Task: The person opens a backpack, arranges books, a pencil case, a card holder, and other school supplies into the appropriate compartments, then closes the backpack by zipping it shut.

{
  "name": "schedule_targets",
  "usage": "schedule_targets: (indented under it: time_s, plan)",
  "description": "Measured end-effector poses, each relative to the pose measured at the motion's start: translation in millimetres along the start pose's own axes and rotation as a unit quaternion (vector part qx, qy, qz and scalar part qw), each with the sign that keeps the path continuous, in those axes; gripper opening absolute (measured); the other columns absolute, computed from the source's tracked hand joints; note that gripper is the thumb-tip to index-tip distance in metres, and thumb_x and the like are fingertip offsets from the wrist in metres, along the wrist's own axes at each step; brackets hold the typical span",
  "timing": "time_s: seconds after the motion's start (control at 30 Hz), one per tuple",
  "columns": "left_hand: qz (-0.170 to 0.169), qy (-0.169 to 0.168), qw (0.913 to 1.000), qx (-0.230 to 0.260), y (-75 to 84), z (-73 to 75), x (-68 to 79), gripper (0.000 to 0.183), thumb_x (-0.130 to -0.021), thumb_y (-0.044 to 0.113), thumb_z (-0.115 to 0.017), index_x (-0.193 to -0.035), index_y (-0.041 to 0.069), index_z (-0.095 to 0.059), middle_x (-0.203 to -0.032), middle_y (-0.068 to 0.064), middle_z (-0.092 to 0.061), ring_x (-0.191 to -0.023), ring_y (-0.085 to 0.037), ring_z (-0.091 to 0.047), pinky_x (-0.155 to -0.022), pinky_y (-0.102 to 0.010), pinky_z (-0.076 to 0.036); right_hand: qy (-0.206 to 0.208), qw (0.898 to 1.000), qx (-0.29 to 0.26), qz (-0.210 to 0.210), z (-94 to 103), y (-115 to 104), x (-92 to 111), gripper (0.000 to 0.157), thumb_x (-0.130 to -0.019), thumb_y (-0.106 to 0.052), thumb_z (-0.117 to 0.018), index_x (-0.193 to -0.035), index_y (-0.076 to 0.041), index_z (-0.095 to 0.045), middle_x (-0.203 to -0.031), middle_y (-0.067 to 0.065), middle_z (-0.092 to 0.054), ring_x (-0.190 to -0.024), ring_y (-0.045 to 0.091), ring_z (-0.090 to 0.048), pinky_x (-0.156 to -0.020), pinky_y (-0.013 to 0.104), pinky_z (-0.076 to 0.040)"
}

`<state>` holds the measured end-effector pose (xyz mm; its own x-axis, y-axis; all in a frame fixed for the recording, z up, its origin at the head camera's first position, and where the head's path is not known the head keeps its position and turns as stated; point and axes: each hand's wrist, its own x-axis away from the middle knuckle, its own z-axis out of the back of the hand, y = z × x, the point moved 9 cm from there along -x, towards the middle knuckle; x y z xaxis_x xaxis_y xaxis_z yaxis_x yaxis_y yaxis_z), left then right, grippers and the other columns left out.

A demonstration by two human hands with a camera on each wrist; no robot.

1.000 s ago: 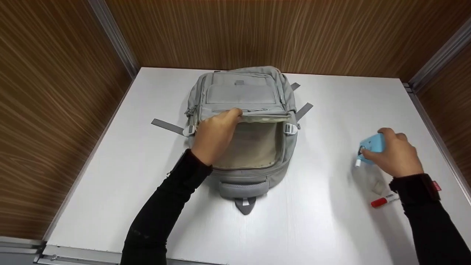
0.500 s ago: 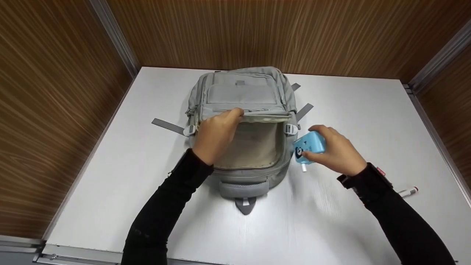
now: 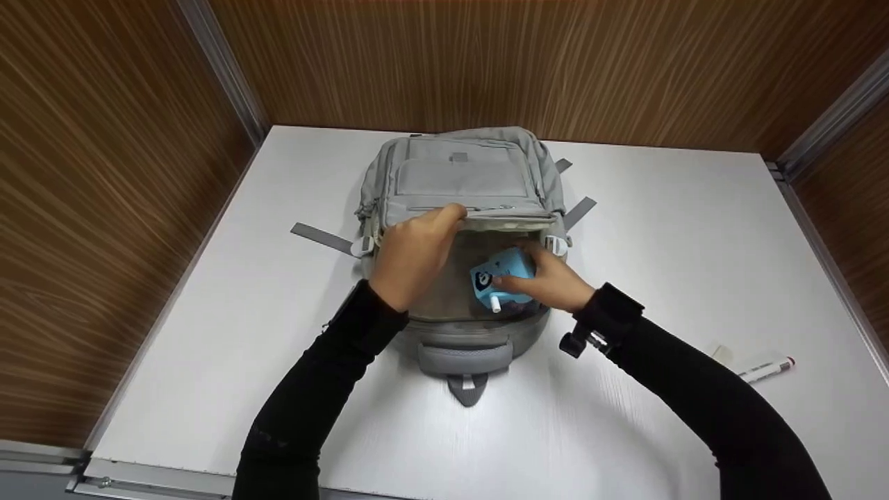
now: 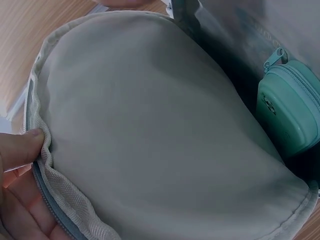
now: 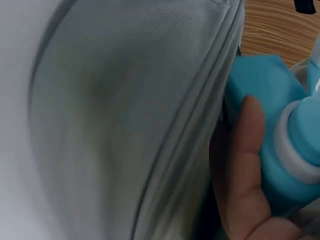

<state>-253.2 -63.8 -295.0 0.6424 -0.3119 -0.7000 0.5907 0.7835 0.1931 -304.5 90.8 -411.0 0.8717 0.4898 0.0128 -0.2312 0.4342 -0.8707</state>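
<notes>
Brown wood-look walls (image 3: 486, 62) stand round a white table (image 3: 667, 208), and a grey backpack (image 3: 458, 173) lies on it; that backpack is what I go by from my far seat.

The left hand (image 3: 415, 253) pinches the top edge of the backpack's mouth, thumb on one side and fingers on the other; it has kept that edge lifted all through the last second.

The big change is on the other side; a second ago I saw the blue box (image 3: 510, 262) well to the right of the backpack, then just beside it, and now it is in the backpack's mouth; its white knob (image 3: 495, 304) points towards the near end of the backpack.

The right hand (image 3: 555, 281) grips the box with its thumb across the front and has not let go; so I would say the carrying is mostly done and the letting go is not; I cannot tell if the box touches the bottom.

The left wrist view shows a green zip case (image 4: 287, 112) inside the backpack too; a marker (image 3: 767, 369) lies well to the backpack's right, partly behind the right sleeve (image 3: 708, 389).
</notes>
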Motion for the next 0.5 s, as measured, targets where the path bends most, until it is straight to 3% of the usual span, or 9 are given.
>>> schedule_targets:
  time_s: [0.13, 0.27, 0.4, 0.5]
  plan:
    - [-0.002, -0.002, 1.0000, 0.002, 2.0, -0.5, 0.8, 0.012, -0.090, 0.020, -0.051, -0.095, 0.010, -0.057, -0.074, 0.000, -0.063, -0.053, -0.016, -0.058, -0.041, -0.026, -0.043, 0.005, 0.994, -0.109, -0.004, -6.7, -12.7, -10.9, 0.065, -0.075, -0.009, -0.069, -0.130, -0.002, -0.034, -0.128, 0.016, -0.037, -0.117, 0.028, -0.036, -0.097, 0.038, -0.029]
    - [0.000, -0.005, 1.0000, 0.007, 3.2, 0.5, 0.6, 0.012, -0.090, 0.019, -0.051, -0.095, 0.010, -0.057, -0.075, -0.001, -0.064, -0.056, -0.016, -0.059, -0.044, -0.027, -0.044, 0.045, 0.980, -0.194, 0.000, -4.3, -9.9, -30.8, 0.068, -0.071, -0.004, -0.071, -0.128, -0.005, -0.035, -0.129, 0.009, -0.037, -0.119, 0.022, -0.031, -0.101, 0.034, -0.022]
    - [-0.001, -0.004, 1.0000, 0.005, 3.9, 2.5, 0.2, 0.012, -0.091, 0.018, -0.050, -0.096, 0.010, -0.057, -0.075, 0.000, -0.063, -0.056, -0.016, -0.058, -0.044, -0.028, -0.044, 0.069, 0.968, -0.236, -0.051, -6.5, 18.9, -56.7, 0.054, -0.069, -0.011, -0.074, -0.116, -0.011, -0.046, -0.114, 0.000, -0.047, -0.100, 0.015, -0.043, -0.089, 0.031, -0.034]
    - [-0.006, 0.000, 1.0000, 0.000, 5.4, 3.8, -0.5, 0.012, -0.091, 0.017, -0.049, -0.096, 0.010, -0.057, -0.073, 0.001, -0.062, -0.056, -0.015, -0.058, -0.044, -0.028, -0.044, 0.078, 0.956, -0.279, -0.043, -9.2, 54.4, -86.9, 0.050, -0.068, -0.013, -0.076, -0.111, -0.011, -0.051, -0.108, 0.000, -0.050, -0.093, 0.015, -0.047, -0.083, 0.030, -0.038]
